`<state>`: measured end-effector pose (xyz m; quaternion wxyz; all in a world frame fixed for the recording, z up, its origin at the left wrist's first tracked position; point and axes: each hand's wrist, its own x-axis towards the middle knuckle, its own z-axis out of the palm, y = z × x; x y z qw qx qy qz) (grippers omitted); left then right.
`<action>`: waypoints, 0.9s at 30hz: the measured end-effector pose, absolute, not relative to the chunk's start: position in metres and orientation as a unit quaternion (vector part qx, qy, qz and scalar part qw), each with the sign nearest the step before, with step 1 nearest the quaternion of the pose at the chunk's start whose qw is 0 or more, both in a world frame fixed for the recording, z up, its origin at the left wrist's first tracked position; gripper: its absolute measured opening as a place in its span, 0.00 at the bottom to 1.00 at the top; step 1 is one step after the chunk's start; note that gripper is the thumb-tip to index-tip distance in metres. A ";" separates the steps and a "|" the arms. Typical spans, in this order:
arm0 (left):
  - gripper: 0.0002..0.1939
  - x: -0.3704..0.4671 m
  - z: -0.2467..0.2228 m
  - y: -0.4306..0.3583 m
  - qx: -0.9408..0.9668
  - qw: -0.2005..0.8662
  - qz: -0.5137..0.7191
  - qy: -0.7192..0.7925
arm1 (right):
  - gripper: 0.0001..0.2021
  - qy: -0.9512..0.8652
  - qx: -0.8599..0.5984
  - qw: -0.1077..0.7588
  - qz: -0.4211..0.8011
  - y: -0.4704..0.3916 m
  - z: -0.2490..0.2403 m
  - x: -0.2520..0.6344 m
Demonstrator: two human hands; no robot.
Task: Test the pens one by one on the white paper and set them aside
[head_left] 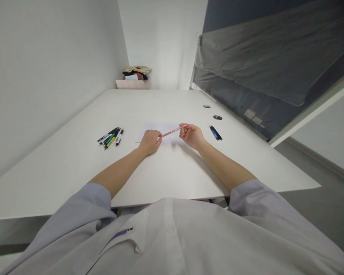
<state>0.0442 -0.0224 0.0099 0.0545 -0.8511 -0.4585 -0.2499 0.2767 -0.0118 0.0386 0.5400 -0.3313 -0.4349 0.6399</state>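
A slim pink pen (172, 131) with pale markings slants up to the right between my hands, above a white sheet of paper (149, 126). My left hand (150, 141), back upward, is closed at its lower left end; the fingertips there are partly hidden. At the upper right end, my right hand (191, 136) pinches the pen with curled fingers and is raised a little over the table. A thin grey line-like thing (137, 142) sticks out to the left of my left hand; what it is cannot be made out.
On the white table (166, 179), a loose pile of several pens (111, 138) lies left of the paper. A dark and blue object (216, 133) rests to the right, near two round table inserts (217, 117). An open box (132, 84) with packets stands at the far end. A dark partition (240, 88) borders the right.
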 end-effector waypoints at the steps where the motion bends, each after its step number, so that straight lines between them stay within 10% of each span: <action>1: 0.11 0.044 0.010 -0.023 -0.852 0.052 -0.249 -0.457 | 0.08 -0.449 -0.341 0.541 0.624 -0.011 0.038 0.277; 13: 0.11 0.053 0.013 -0.023 -0.863 0.033 -0.248 -0.438 | 0.25 -0.550 -0.423 0.514 0.505 -0.013 0.031 0.273; 27: 0.19 0.048 0.001 -0.015 -0.856 0.006 -0.171 -0.488 | 0.11 -0.635 -0.502 0.491 0.321 0.002 0.011 0.290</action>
